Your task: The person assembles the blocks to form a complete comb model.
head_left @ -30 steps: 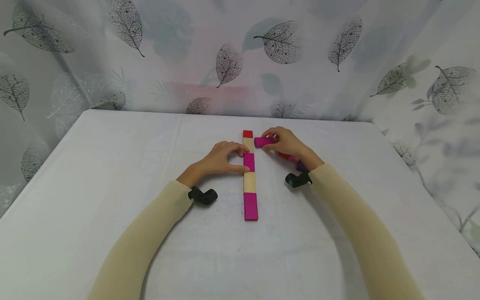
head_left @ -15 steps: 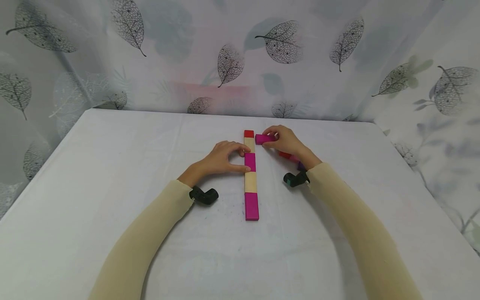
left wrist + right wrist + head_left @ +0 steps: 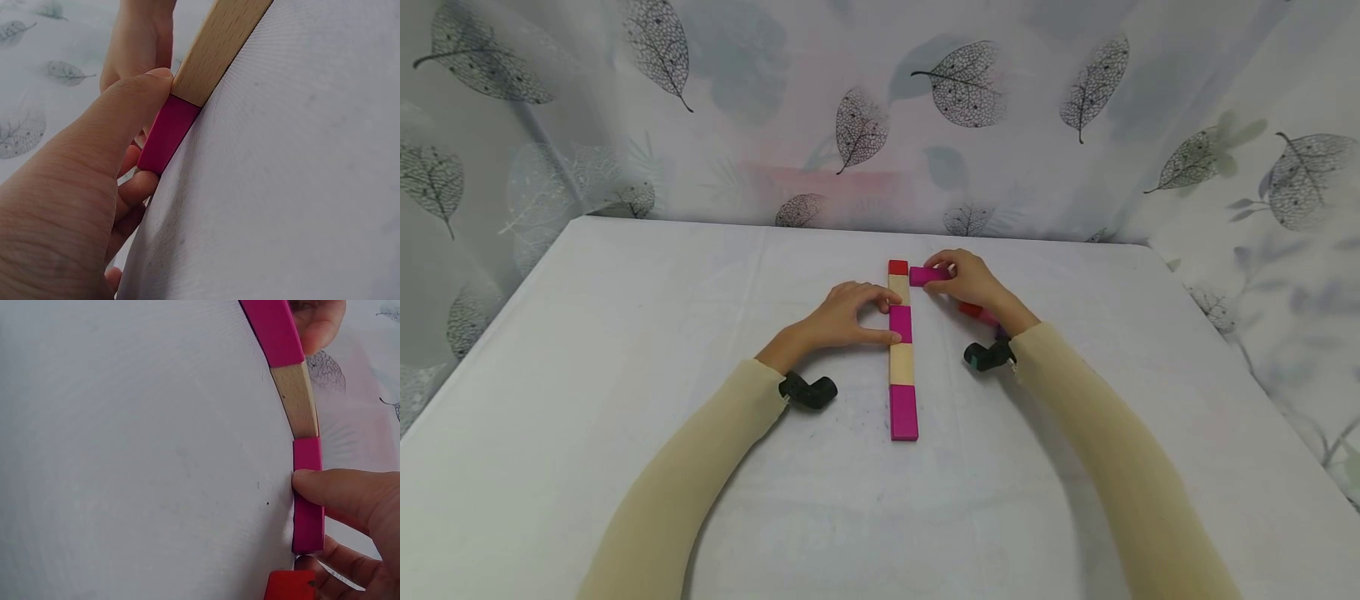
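A straight row of wooden blocks runs away from me on the white table. From the near end it has a magenta block (image 3: 904,414), a plain block (image 3: 901,364), a second magenta block (image 3: 900,326), another plain block (image 3: 898,289) and a red block (image 3: 897,267). My left hand (image 3: 838,318) spans that second magenta block (image 3: 169,134), thumb at its near end and fingertips at its far end. Between thumb and fingers my right hand (image 3: 973,281) pinches a loose magenta block (image 3: 308,519), set crosswise with one end right at the row's far plain block.
Partly hidden under the right wrist lie a red block (image 3: 290,587), a pink block (image 3: 988,318) and a purple one. White tabletop (image 3: 700,275) spreads around the row. Leaf-patterned cloth (image 3: 730,100) hangs behind the table.
My right hand has shifted slightly farther away with the magenta block, staying beside the row's far end. The left hand keeps its place on the row.
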The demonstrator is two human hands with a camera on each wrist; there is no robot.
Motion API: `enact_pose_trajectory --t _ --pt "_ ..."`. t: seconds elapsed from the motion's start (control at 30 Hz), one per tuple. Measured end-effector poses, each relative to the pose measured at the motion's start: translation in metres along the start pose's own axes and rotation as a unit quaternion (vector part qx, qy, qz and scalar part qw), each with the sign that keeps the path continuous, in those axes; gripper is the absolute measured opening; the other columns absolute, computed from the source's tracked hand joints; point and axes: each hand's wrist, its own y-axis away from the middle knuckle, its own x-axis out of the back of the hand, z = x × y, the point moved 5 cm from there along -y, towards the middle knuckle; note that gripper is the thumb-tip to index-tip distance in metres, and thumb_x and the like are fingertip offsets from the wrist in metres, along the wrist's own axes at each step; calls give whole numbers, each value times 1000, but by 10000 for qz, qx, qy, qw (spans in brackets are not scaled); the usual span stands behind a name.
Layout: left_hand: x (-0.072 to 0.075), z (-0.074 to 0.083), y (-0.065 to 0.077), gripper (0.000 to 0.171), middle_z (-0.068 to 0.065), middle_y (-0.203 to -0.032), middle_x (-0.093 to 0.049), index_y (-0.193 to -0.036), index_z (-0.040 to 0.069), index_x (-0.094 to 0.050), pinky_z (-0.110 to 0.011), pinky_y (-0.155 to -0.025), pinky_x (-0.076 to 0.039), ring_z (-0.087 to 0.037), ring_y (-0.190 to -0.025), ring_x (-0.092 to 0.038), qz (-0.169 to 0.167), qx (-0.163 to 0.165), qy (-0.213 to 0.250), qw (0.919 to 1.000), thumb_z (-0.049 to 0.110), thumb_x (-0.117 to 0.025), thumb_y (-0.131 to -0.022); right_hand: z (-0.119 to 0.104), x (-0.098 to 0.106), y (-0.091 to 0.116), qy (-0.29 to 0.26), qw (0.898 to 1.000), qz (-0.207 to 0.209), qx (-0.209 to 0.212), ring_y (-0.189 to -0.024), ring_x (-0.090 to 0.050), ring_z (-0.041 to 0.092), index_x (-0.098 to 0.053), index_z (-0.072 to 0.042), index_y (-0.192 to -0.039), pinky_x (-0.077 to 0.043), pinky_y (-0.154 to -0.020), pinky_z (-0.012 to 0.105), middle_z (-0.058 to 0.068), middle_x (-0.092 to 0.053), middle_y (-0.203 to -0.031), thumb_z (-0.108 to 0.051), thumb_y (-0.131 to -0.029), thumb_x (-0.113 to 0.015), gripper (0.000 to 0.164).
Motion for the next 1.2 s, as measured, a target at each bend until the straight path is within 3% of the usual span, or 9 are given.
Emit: enact_pose_trajectory --t 0.7,1.2 --pt "0 0 0 56 1 -106 -60 -128 17 -60 -45 -108 -25 -16 -107 -48 -9 -40 26 10000 39 -78 -80 2 0 -4 -146 9998 -50 -136 -102 -46 29 -58 -4 -132 -43 -80 34 19 -55 -124 -17 -92 -67 43" --pt "0 0 0 56 1 -106 -60 -128 17 -60 -45 -108 -25 -15 -108 -49 -17 -26 57 10000 39 -78 -80 3 -2 -6 -209 9997 -52 -121 -106 -44 30 -56 -4 -134 -42 -88 39 18 -53 -126 -14 -94 -64 42"
